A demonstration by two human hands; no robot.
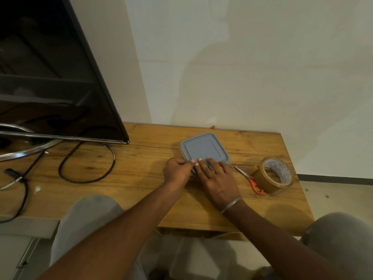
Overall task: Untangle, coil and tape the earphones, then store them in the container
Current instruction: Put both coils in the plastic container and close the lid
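Note:
A square grey container with its lid [203, 147] on sits on the wooden table [141, 178] near the wall. My left hand [178, 171] grips the container's near left corner, fingers curled around the edge. My right hand [217, 179] lies flat over the near edge of the lid, fingertips pressing down on it. The earphones are not visible.
A roll of brown tape [272, 175] stands at the right, with orange-handled scissors [250, 179] lying beside it. A black TV screen [50, 77] on a metal stand fills the left, and black cables [86, 164] loop across the table there. My knees show below the table's front edge.

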